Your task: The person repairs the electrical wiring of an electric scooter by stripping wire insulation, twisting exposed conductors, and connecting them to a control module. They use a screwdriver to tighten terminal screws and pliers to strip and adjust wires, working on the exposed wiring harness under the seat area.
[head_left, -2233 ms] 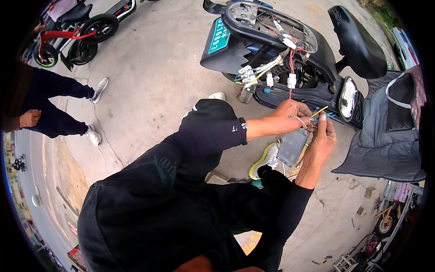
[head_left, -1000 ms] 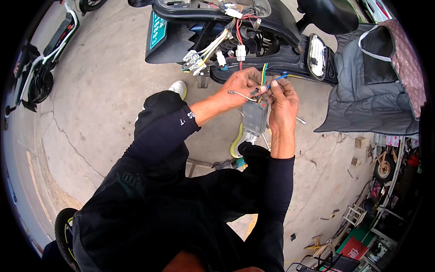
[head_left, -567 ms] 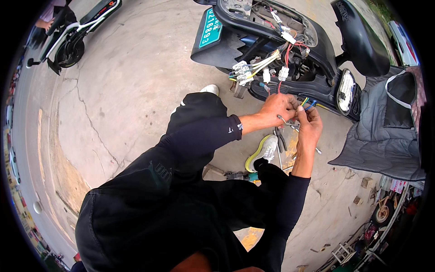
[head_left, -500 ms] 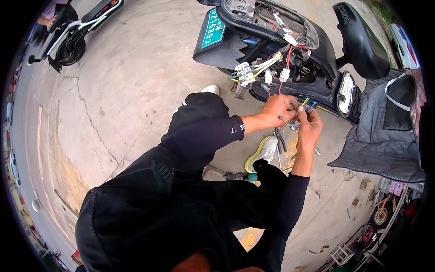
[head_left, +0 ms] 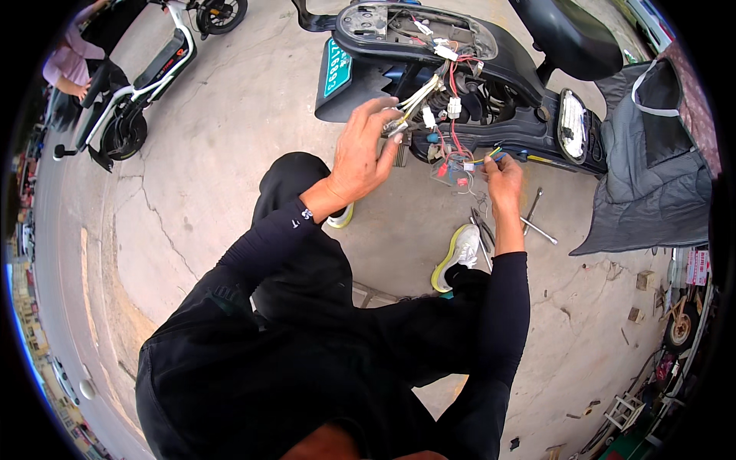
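Observation:
A black electric scooter (head_left: 521, 130) stands in front of me with its seat (head_left: 571, 38) tipped up and its inner wiring pulled out. My left hand (head_left: 360, 153) has its thumb and fingers curved round the end of a bundle of white wires (head_left: 420, 95), mostly hiding the connectors there. Between the fingertips of my right hand (head_left: 504, 184) are thin yellow and blue wires (head_left: 486, 158). White plug connectors (head_left: 454, 107) hang on red wires between the two hands. Just left of the right hand dangles a small clear piece with red parts (head_left: 445, 170).
Hand tools (head_left: 539, 228) lie on the concrete by my shoe (head_left: 460, 249). A grey quilted cover (head_left: 652, 176) drapes at the right. Another scooter (head_left: 153, 77) and a person in pink (head_left: 73, 65) are at the upper left. A small wheel (head_left: 681, 326) and clutter line the right edge.
My left hand has left the right hand's side and moved left to the white-wire bundle. The right hand still pinches the wires, slightly higher in view. My view has shifted.

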`<state>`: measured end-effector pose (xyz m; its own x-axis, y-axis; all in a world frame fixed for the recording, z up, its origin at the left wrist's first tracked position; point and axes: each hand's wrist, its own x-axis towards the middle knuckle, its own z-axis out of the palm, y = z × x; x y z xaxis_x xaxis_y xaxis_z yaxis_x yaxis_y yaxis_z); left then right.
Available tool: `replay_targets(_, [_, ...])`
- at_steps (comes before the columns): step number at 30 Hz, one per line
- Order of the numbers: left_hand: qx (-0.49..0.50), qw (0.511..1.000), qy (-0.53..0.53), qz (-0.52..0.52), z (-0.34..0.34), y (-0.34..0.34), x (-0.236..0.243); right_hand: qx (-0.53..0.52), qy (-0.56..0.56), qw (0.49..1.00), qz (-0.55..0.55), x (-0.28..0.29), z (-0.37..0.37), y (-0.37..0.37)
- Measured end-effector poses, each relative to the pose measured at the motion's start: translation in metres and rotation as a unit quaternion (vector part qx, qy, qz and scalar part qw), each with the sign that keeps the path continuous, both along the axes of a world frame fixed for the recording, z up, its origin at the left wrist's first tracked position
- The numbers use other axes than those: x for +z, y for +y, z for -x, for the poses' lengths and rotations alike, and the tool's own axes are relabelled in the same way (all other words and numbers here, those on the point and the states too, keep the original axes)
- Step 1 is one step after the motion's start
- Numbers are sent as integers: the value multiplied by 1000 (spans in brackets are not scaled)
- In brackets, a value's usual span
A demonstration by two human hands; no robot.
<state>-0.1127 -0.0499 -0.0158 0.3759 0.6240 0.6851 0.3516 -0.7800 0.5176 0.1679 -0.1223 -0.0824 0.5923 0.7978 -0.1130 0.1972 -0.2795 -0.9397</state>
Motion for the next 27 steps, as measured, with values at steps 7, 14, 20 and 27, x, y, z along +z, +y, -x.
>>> replay_targets(7, [-191,805,-77,557,15,80,-21,-23,141,990,-15,-13,2,18])
replay_targets(14, [-263,701,-84,657,-5,69,-12,14,118,993,24,-19,14,21])
replay_targets(20, [-317,656,-125,673,-21,57,-17,30,108,991,67,-20,17,18])
replay_targets(27, [-359,660,-117,649,-33,42,0,38,-61,995,65,-12,-11,-7])
